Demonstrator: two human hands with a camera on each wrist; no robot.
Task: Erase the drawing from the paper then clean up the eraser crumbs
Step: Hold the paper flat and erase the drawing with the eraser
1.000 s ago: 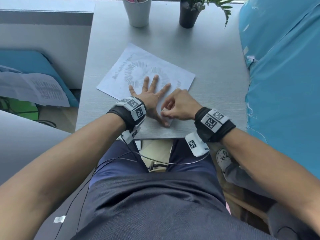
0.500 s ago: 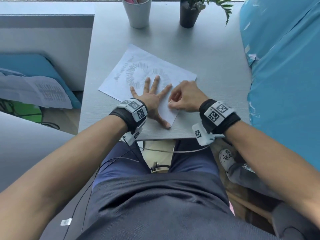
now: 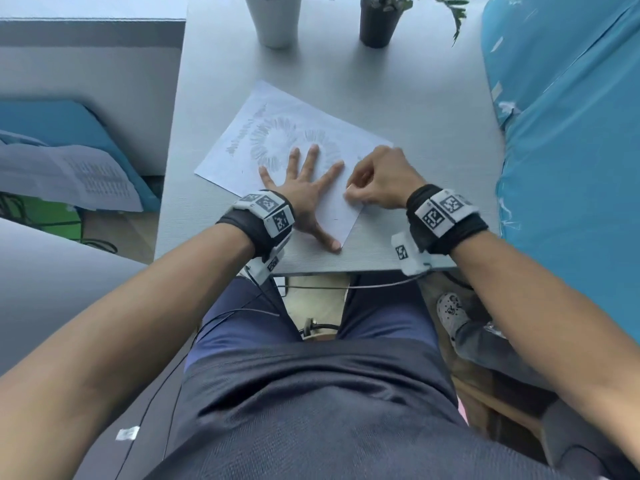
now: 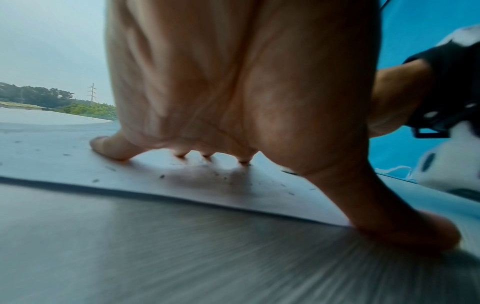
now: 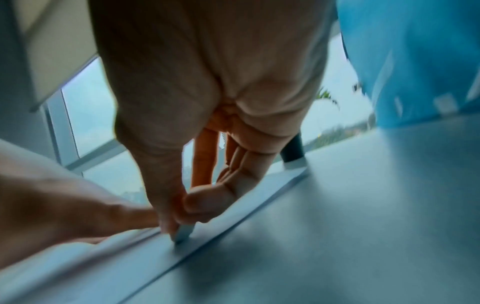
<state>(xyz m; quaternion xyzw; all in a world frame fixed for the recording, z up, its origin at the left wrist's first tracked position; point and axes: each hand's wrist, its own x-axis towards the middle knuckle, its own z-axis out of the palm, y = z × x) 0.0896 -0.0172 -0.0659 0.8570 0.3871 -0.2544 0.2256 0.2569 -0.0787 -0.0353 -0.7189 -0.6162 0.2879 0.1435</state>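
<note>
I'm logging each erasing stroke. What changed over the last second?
The right hand, pinching the eraser, slid away from the near corner of the paper toward its right edge, farther from the person. The left hand stayed spread flat, pressing the paper down. The pencil drawing looks unchanged.
</note>
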